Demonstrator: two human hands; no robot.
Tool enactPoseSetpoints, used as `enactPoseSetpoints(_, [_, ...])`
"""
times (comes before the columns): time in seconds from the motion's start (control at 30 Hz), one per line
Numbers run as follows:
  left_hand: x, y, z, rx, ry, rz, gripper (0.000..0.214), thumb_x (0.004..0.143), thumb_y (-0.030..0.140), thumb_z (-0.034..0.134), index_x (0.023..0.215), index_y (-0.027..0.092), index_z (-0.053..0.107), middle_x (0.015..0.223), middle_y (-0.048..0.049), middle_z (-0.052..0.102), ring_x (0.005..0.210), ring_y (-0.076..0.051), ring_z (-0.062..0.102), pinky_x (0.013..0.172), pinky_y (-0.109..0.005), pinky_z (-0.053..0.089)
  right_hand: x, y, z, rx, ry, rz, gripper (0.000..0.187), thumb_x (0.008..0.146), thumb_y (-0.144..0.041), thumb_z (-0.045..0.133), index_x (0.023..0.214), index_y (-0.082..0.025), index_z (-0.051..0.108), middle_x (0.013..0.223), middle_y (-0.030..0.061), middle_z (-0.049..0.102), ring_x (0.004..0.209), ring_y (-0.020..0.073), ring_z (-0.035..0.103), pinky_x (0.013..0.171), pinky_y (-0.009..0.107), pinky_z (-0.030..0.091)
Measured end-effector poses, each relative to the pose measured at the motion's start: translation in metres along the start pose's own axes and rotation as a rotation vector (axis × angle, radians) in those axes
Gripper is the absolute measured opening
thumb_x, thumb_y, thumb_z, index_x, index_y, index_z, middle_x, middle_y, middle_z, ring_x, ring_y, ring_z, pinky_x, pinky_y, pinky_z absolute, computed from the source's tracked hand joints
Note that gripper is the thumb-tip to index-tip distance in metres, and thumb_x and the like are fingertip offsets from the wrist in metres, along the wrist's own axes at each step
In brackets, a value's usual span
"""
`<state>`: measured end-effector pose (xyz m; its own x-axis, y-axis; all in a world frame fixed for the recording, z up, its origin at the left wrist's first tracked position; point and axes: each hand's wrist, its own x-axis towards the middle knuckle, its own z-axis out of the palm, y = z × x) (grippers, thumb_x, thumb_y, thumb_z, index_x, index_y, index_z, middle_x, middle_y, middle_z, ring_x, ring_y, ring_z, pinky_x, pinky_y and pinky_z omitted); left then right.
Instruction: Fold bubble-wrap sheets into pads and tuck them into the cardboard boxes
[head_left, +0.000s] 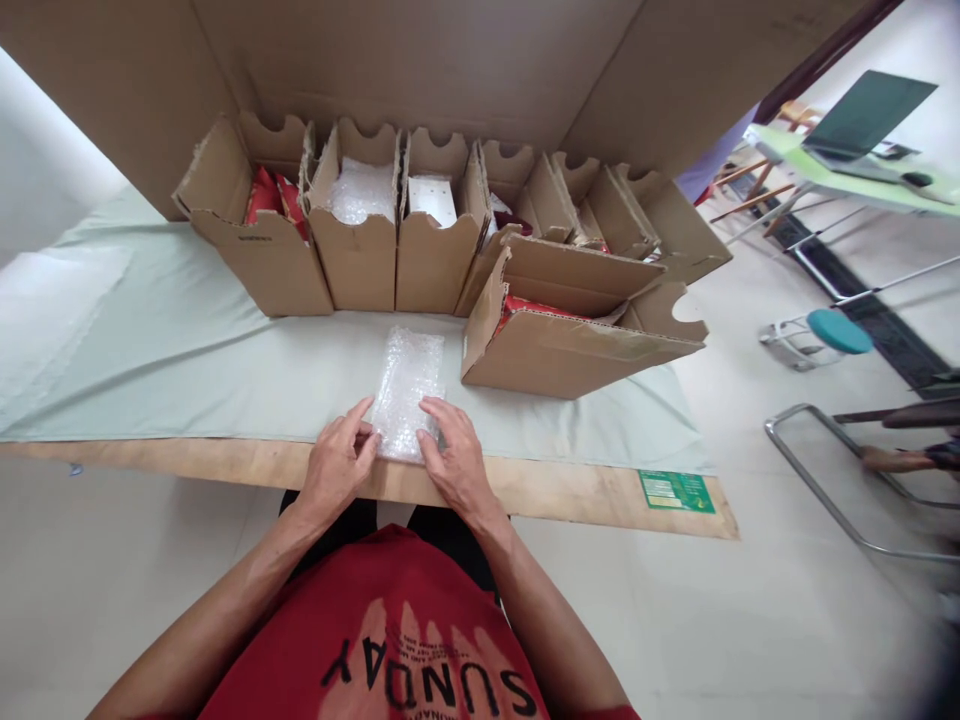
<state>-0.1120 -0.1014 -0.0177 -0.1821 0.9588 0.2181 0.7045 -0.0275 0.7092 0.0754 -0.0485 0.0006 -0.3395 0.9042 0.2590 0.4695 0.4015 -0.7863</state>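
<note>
A clear bubble wrap pouch [409,385] lies flat on the pale green cloth near the table's front edge, between my two hands. My left hand [341,458] is at its lower left side, fingers apart, the thumb and fingertips at the pouch's edge. On the other side, my right hand [456,458] rests with its index finger and thumb spread on the pouch's right edge. Neither hand is closed around it. Whether anything is inside the pouch, I cannot tell.
Several cardboard bins line the back, holding red packets [274,195], bubble wrap [362,190] and a white box [432,200]. Another cardboard bin [555,350] with red contents lies closer, right of the pouch. Bubble wrap sheeting [52,320] covers the left end. A person's hand [889,459] shows far right.
</note>
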Motion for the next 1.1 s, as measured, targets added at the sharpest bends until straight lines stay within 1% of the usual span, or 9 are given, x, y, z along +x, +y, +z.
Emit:
enactPoseSetpoints(0.17, [-0.002,0.002,0.002,0.153,0.055,0.083,0.039,0.094,0.022,0.055,0.132,0.019,0.060,0.086,-0.0039,0.071,0.078,-0.021,0.066,0.082,-0.038,0.055,0.000,0.012,0.005,-0.170,-0.181,-0.092,0.039,0.097,-0.029,0.056,0.134,-0.022,0.064,0.142,0.0143,0.063,0.135,0.0309,0.054,0.111,0.052,0.043])
enactPoseSetpoints(0.33, [-0.007,0.006,0.000,0.287,0.061,0.165,0.037,0.093,0.018,0.055,0.130,0.019,0.059,0.082,-0.0035,0.067,0.078,-0.023,0.064,0.080,-0.037,0.052,-0.004,0.017,-0.004,-0.152,-0.312,-0.245,0.060,0.090,-0.040,0.069,0.146,-0.024,0.053,0.158,0.0152,0.047,0.150,0.0308,0.038,0.119,0.055,0.036])
enactPoseSetpoints(0.43, [-0.007,0.008,-0.001,0.343,0.052,0.168,0.041,0.093,0.018,0.054,0.134,0.017,0.057,0.084,-0.0057,0.067,0.080,-0.025,0.064,0.079,-0.039,0.053,-0.004,0.017,-0.007,-0.184,-0.390,-0.282,0.064,0.088,-0.041,0.070,0.147,-0.021,0.053,0.161,0.0174,0.043,0.153,0.0328,0.033,0.120,0.058,0.034])
enactPoseSetpoints(0.53, [-0.007,0.008,-0.006,0.369,0.067,0.185,0.044,0.093,0.020,0.057,0.137,0.014,0.057,0.105,-0.0154,0.067,0.093,-0.030,0.065,0.084,-0.045,0.054,-0.001,0.017,-0.008,-0.240,-0.428,-0.293,0.062,0.087,-0.036,0.071,0.144,-0.018,0.056,0.159,0.0192,0.044,0.152,0.0345,0.033,0.120,0.058,0.034])
enactPoseSetpoints(0.6, [-0.007,0.007,-0.013,0.350,0.058,0.276,0.043,0.093,0.023,0.059,0.135,0.013,0.059,0.129,-0.0231,0.061,0.115,-0.036,0.062,0.094,-0.050,0.052,0.001,0.017,-0.008,-0.257,-0.436,-0.301,0.056,0.090,-0.031,0.068,0.143,-0.018,0.057,0.158,0.0183,0.046,0.151,0.0332,0.036,0.119,0.057,0.035])
enactPoseSetpoints(0.7, [-0.006,0.004,-0.025,0.296,-0.066,0.461,0.039,0.090,0.025,0.063,0.129,0.017,0.063,0.149,-0.0217,0.053,0.140,-0.041,0.046,0.109,-0.057,0.044,0.005,0.015,-0.010,-0.255,-0.432,-0.306,0.042,0.097,-0.027,0.061,0.139,-0.023,0.062,0.154,0.0141,0.053,0.149,0.0299,0.041,0.117,0.054,0.039])
enactPoseSetpoints(0.8, [-0.006,0.002,-0.033,0.264,-0.127,0.520,0.029,0.089,0.017,0.060,0.117,0.021,0.068,0.143,-0.0158,0.062,0.143,-0.037,0.046,0.111,-0.057,0.042,0.008,0.011,-0.014,-0.202,-0.405,-0.280,0.033,0.102,-0.027,0.053,0.132,-0.025,0.068,0.142,0.0109,0.065,0.139,0.0270,0.053,0.112,0.050,0.044])
enactPoseSetpoints(0.97, [-0.004,0.009,-0.034,0.227,-0.037,0.519,0.013,0.088,0.011,0.060,0.092,0.020,0.069,0.140,-0.0141,0.065,0.142,-0.036,0.048,0.109,-0.055,0.044,0.010,0.002,-0.023,-0.025,-0.374,-0.173,0.029,0.103,-0.034,0.054,0.124,-0.026,0.071,0.123,0.0072,0.075,0.115,0.0229,0.068,0.103,0.042,0.049])
enactPoseSetpoints(1.1, [0.001,0.012,-0.032,0.104,-0.045,0.510,0.014,0.089,0.011,0.059,0.094,0.022,0.065,0.104,-0.0074,0.078,0.120,-0.030,0.066,0.102,-0.051,0.048,0.008,0.003,-0.026,0.019,-0.354,-0.115,0.050,0.090,-0.038,0.072,0.137,-0.025,0.062,0.129,0.0086,0.072,0.119,0.0257,0.065,0.104,0.044,0.048])
